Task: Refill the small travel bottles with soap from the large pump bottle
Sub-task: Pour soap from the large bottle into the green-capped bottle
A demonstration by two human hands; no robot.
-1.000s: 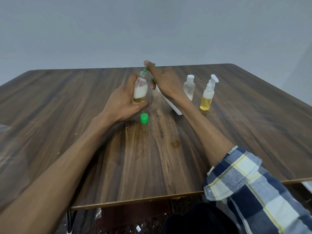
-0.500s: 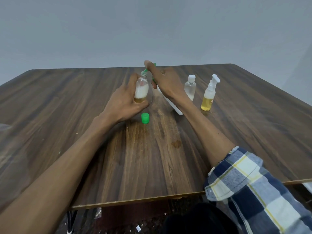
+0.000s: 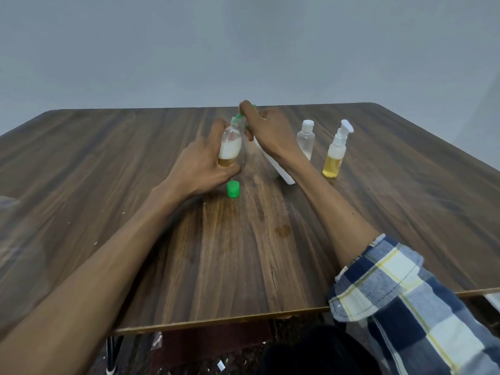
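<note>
The left hand [image 3: 201,169] wraps a small bottle [image 3: 230,148], foam over amber soap, held off the table [image 3: 108,171] above a green cap [image 3: 233,189]. The right hand [image 3: 267,131] presses the pump bottle [image 3: 278,167], mostly hidden behind it, its green nozzle [image 3: 238,116] at the small bottle's mouth. Right stand 2 more bottles [image 3: 306,139], their contents hard to judge.

Worktop [image 3: 162,239]: dark brown wood grain, paler streaks near centre. Held bottle [image 3: 229,147] clear with white foam over amber liquid; green cap [image 3: 233,189], green pump nozzle [image 3: 238,116]. Far right: clear white-capped bottle [image 3: 305,139], amber-filled white-pump bottle [image 3: 335,155]; sleeve [image 3: 405,299] navy-white-yellow plaid.
</note>
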